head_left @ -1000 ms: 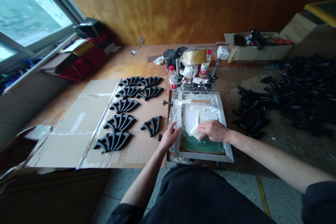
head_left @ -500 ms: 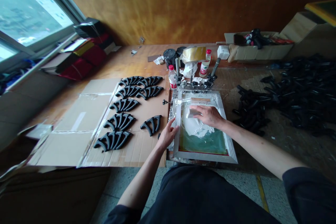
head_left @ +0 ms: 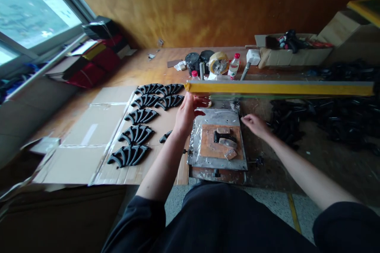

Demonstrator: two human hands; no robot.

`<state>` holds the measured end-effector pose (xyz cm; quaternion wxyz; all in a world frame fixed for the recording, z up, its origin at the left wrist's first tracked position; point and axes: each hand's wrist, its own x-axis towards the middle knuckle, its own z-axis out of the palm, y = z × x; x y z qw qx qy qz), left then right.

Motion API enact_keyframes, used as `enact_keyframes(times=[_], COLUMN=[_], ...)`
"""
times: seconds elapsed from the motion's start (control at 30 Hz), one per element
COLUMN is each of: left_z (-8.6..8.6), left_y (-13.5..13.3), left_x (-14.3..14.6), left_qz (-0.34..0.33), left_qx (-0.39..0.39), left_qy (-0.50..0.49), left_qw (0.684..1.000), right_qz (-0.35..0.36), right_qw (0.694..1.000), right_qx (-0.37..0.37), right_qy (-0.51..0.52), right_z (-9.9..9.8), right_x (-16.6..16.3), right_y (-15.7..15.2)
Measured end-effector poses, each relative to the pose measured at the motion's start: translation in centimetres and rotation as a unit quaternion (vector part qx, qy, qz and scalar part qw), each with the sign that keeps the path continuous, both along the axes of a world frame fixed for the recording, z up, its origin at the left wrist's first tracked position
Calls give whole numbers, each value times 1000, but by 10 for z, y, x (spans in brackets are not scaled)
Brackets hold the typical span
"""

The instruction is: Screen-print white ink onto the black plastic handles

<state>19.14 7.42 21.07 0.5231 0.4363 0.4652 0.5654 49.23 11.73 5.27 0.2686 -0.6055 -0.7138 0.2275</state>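
The screen-printing frame [head_left: 282, 88] is tilted up and seen nearly edge-on, its long yellow edge towards me. My left hand [head_left: 187, 112] is just under the frame's left end, fingers spread and thumb apart; the edge hides whether it bears on the frame. To the right of the base plate [head_left: 198, 162], my right hand [head_left: 255, 125] hovers with curled fingers and nothing visible in them. Between my hands, a curved black plastic part [head_left: 219, 137] lies on a brown board [head_left: 208, 151] on the plate, among small blocks.
Several rows of black curved parts [head_left: 136, 136] lie on cardboard [head_left: 77, 162] at left. A dark heap of parts [head_left: 287, 122] covers the right side. Behind are black tubs [head_left: 192, 62], a tape roll [head_left: 219, 63], a red-capped bottle [head_left: 234, 67] and an open carton [head_left: 293, 60].
The frame has swung up from lying flat, uncovering the base plate and black part. My left hand has moved up, my right hand rightward. The block it held is out of sight.
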Motion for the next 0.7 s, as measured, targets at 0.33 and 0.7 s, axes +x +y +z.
enact_keyframes(times=[0.33,0.7], left_z=[-126,-143], left_y=[-77,-78], left_x=[30,60], left_qz=[-137,-10], left_qx=[-292,-322], left_qy=[-22,-58], left_qw=[946,945], right_qz=[118,240], right_qw=[966,968], right_qx=[-36,64], right_qy=[-227,-28], right_z=[-14,19], right_x=[-78,-94], right_y=[-50,-96])
